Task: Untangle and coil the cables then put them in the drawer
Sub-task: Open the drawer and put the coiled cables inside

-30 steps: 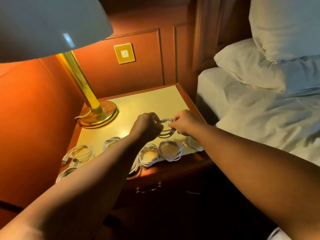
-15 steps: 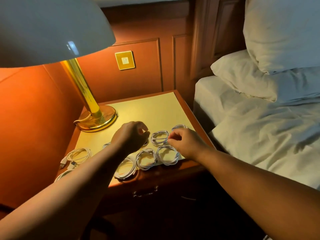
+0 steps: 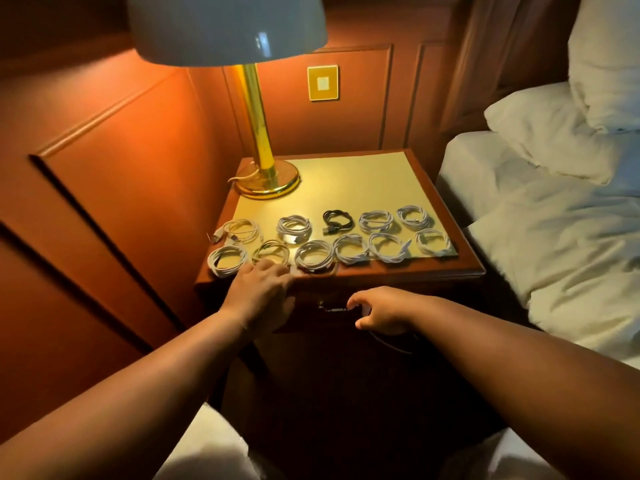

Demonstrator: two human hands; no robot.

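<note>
Both hands have come down off the tabletop since half a second ago, and the coil that was being handled now lies with the others. The left hand (image 3: 261, 292) rests with fingers spread and empty on the near edge of the nightstand (image 3: 381, 271), its fingertips just beside the near-left coils. The right hand (image 3: 379, 310) is lower, in front of the drawer (image 3: 311, 317), fingers loosely curled and apart, holding nothing, right at the small metal drawer handle (image 3: 332, 309) (whether it touches the handle cannot be told). The drawer looks closed.

The coiled cables lie in two rows along the near part of the top: six white coils (image 3: 315, 255) in the near row, and in the far row four white ones plus a single black cable (image 3: 337, 220), third from the left. A brass lamp (image 3: 265, 174) stands at the far left corner. A bed (image 3: 554, 237) with white sheets lies to the right.
</note>
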